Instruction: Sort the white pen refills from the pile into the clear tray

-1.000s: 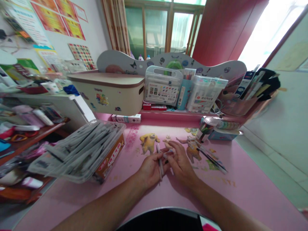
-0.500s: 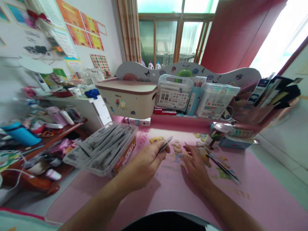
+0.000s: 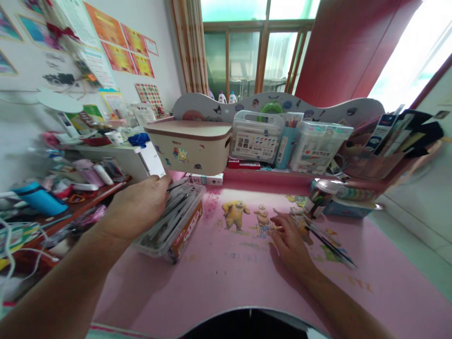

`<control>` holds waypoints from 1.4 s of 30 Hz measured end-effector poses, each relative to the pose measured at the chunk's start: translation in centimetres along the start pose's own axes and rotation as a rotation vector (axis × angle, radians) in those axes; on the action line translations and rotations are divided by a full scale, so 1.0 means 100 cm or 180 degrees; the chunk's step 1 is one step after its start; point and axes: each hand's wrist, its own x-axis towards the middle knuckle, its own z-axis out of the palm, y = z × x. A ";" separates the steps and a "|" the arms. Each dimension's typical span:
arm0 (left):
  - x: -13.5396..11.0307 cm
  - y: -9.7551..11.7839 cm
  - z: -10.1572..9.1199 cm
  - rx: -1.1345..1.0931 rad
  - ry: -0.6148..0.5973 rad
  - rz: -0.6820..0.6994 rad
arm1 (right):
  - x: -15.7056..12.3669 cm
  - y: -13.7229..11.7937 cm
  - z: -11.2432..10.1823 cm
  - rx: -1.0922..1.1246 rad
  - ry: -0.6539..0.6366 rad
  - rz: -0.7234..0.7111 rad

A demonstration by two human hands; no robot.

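My left hand is over the clear plastic box on the left of the desk. Its fingers are closed on a slim pen, whose dark end pokes out past the fingertips. Several grey pens lie heaped in the box, part of them hidden under the hand. My right hand rests on the pink desktop with its fingers apart and nothing in them. Just right of it lie a few thin dark pens, touching or close to the fingers; I cannot tell which.
Behind are a lidded beige bin, a clear marker case and another pen case on a shelf. A see-through jar and a blue box stand at the right. A cluttered side shelf flanks the desk.
My left hand has moved left with the pen, from the desk's middle to over the box. The right hand has stayed nearly in place.
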 end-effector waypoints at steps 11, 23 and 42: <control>-0.011 0.015 0.000 0.0636 -0.0205 -0.0040 | -0.001 -0.004 0.001 -0.0014 -0.0068 0.0079; -0.019 0.006 0.013 0.0837 0.0075 0.0047 | -0.001 -0.002 0.001 0.0003 -0.0060 0.0100; -0.078 0.075 0.058 -0.1306 0.1850 0.2172 | -0.004 -0.006 0.001 -0.0036 -0.0430 0.0098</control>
